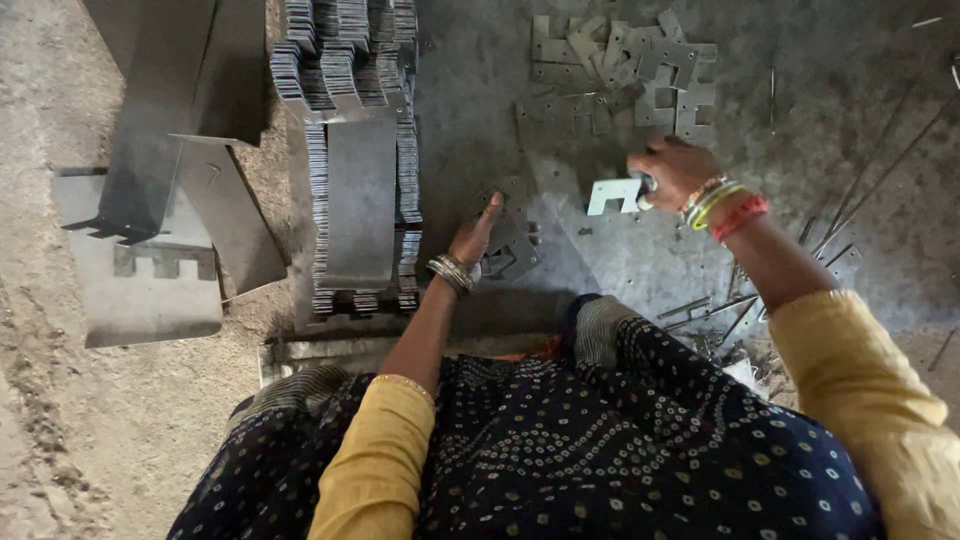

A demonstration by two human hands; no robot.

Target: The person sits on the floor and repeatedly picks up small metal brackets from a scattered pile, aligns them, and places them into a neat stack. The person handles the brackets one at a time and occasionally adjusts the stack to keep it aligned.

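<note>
My right hand [672, 172] grips a small pale notched metal plate [612, 194] just above the grey floor, near a loose pile of similar flat plates [625, 72]. My left hand [475, 233] rests edge-on against a few dark plates [512, 250] lying in front of me, its fingers pressed on them. Bangles circle both wrists. My yellow sleeves and dark dotted cloth fill the bottom of the view.
Tall stacked rows of notched plates [345, 60] stand to the left, with a flat sheet [360, 200] lying across them. Larger bent metal sheets [160, 120] lie at far left on dusty ground. Thin metal rods [870, 180] lie scattered at right.
</note>
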